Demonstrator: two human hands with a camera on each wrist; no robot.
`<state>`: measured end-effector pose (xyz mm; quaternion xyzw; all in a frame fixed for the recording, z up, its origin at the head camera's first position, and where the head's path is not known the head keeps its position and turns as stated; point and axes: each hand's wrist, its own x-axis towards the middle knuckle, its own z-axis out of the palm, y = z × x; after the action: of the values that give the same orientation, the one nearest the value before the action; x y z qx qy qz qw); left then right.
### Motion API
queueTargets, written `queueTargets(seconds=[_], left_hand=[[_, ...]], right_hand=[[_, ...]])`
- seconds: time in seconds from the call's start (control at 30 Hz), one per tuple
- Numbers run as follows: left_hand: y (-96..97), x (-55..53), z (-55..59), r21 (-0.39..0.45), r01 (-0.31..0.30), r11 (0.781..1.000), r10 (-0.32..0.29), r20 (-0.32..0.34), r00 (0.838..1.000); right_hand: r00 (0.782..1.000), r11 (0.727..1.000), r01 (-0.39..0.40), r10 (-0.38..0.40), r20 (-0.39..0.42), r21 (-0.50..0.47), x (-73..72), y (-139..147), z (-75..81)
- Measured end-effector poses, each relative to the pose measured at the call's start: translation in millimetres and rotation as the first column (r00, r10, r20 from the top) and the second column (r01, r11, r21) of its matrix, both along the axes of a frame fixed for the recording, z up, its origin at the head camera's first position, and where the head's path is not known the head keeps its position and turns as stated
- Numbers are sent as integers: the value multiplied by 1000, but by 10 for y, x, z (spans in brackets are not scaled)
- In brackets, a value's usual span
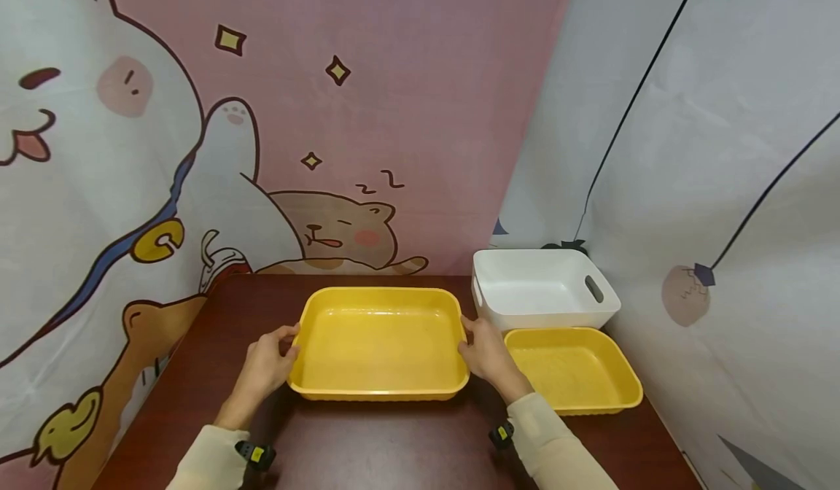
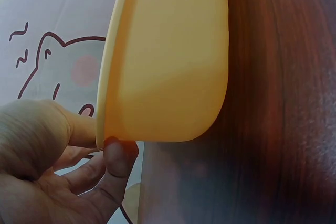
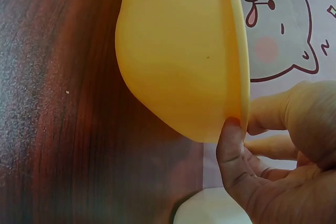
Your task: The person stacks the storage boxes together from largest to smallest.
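Note:
A large yellow rectangular tray (image 1: pixel 379 344) with rounded corners is held between both hands over the dark wooden table, its inside bare. My left hand (image 1: pixel 265 362) pinches the rim at its left end; the left wrist view shows thumb and fingers (image 2: pixel 119 156) on either side of the lip. At the right end my right hand (image 1: pixel 487 351) pinches the opposite rim, with a finger (image 3: pixel 231 140) under the lip in the right wrist view. The tray's outer wall (image 3: pixel 178 51) fills much of both wrist views.
To the right lies a smaller yellow tray (image 1: pixel 571 370), close by my right forearm. Behind it stands a white bin (image 1: pixel 545 289) with handle slots. Printed cloth (image 1: pixel 420 111) hangs behind the dark table (image 1: pixel 387 446), and a pale cloth wall (image 1: pixel 741 257) borders its right side.

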<state>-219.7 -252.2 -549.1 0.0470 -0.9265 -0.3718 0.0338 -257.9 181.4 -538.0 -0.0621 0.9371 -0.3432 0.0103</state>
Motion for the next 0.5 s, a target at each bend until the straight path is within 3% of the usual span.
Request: queueTargets(seconds=[0.3, 0.5], left_hand=[[60, 63, 3, 6, 3, 1000, -3, 6, 1000], [105, 101, 11, 15, 5, 1000, -5, 1, 1000]], right_hand=[[999, 1000, -24, 25, -43, 15, 83, 77, -13], [1000, 999, -19, 20, -22, 35, 141, 123, 22]])
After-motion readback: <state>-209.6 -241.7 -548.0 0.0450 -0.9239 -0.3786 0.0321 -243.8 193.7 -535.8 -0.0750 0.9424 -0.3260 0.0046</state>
